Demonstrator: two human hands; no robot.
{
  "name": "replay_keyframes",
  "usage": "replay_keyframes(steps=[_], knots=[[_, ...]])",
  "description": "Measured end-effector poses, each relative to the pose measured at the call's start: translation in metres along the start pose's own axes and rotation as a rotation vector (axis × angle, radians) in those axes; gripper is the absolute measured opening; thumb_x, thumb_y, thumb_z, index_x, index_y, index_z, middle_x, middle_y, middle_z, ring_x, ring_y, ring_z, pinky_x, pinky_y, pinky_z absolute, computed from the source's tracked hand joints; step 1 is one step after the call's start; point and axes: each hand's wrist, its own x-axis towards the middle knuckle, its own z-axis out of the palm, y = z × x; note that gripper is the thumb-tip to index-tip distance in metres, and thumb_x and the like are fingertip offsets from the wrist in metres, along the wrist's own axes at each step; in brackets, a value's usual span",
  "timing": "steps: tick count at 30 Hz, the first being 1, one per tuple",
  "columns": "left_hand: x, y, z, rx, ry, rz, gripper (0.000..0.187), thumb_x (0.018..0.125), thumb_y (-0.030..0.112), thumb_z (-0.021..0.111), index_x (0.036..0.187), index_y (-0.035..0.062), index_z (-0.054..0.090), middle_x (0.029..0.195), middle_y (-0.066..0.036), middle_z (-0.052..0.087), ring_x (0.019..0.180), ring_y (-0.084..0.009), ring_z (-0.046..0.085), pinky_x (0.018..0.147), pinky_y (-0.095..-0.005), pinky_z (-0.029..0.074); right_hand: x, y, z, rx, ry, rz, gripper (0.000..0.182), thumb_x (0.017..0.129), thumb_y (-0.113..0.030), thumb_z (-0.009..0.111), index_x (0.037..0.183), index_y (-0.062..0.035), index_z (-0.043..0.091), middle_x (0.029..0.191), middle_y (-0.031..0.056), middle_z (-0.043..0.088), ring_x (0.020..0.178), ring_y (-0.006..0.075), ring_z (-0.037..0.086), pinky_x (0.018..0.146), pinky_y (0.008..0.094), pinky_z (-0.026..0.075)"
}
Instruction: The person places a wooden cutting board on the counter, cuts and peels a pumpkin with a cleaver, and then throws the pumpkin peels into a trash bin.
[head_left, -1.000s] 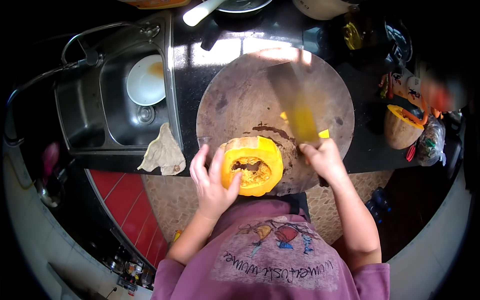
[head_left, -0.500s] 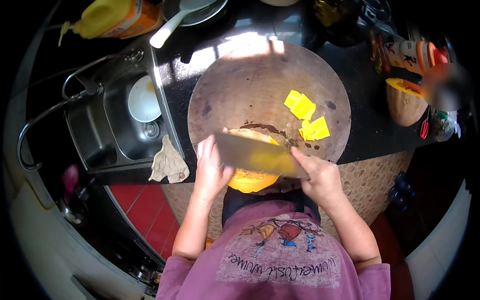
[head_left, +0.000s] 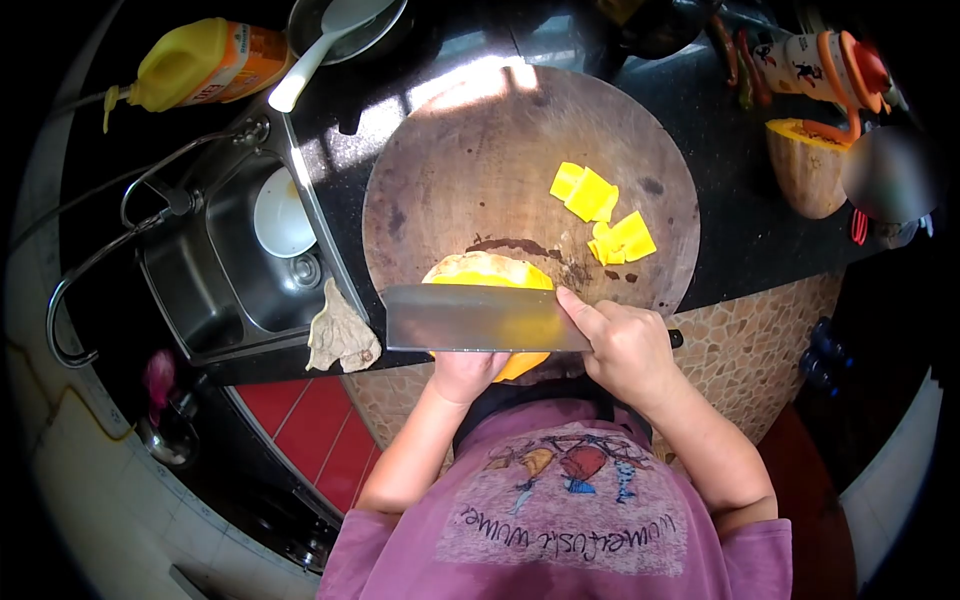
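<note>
My right hand (head_left: 628,345) is closed round the black handle of a cleaver (head_left: 460,320), with a finger stretched along its blade. The wide blade lies across a pumpkin piece (head_left: 488,267) at the near edge of the round wooden cutting board (head_left: 450,170). My left hand (head_left: 467,375) is against the near side of the pumpkin piece, its fingers largely hidden behind the blade and seemingly gripping it. Flat yellow pumpkin slices (head_left: 590,195) lie in two small groups on the board's right half.
Left of the board is a steel sink (head_left: 225,260) holding a white bowl (head_left: 284,215). A crumpled cloth (head_left: 341,330) rests on its near corner. Another pumpkin piece (head_left: 808,175) stands on the counter at right. A yellow bottle (head_left: 205,65) and a pan (head_left: 375,30) are at the back left.
The cleaver has turned from slanted to level and shifted left over the pumpkin. My left hand has moved down and right, from beside the blade to below it. The whole view has shifted slightly.
</note>
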Motion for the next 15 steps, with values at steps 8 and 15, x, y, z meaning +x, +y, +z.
replay_keyframes(steps=[8,15], knots=[[0.006,-0.003,0.004,0.047,0.055,0.017,0.036,0.071,0.008,0.077,0.107,0.0111,0.071,0.108,-0.01,0.068,0.101,-0.0326,0.064,0.093,-0.0465,0.048,0.004,-0.002,-0.003,-0.018,-0.059,0.022,0.05,0.075,-0.007,0.061,0.125,-0.0084,0.062,0.072,0.0114,0.06,0.064,0.0306,0.064,0.058,0.0429,0.052],[0.006,-0.005,0.005,-0.002,0.023,-0.027,0.036,0.072,0.007,0.077,0.107,0.0115,0.071,0.105,-0.008,0.069,0.101,-0.0323,0.065,0.093,-0.0466,0.049,0.019,-0.013,0.009,-0.045,-0.038,0.008,0.041,0.079,-0.01,0.059,0.12,-0.0071,0.064,0.069,0.0102,0.06,0.06,0.0288,0.064,0.056,0.0422,0.052]])
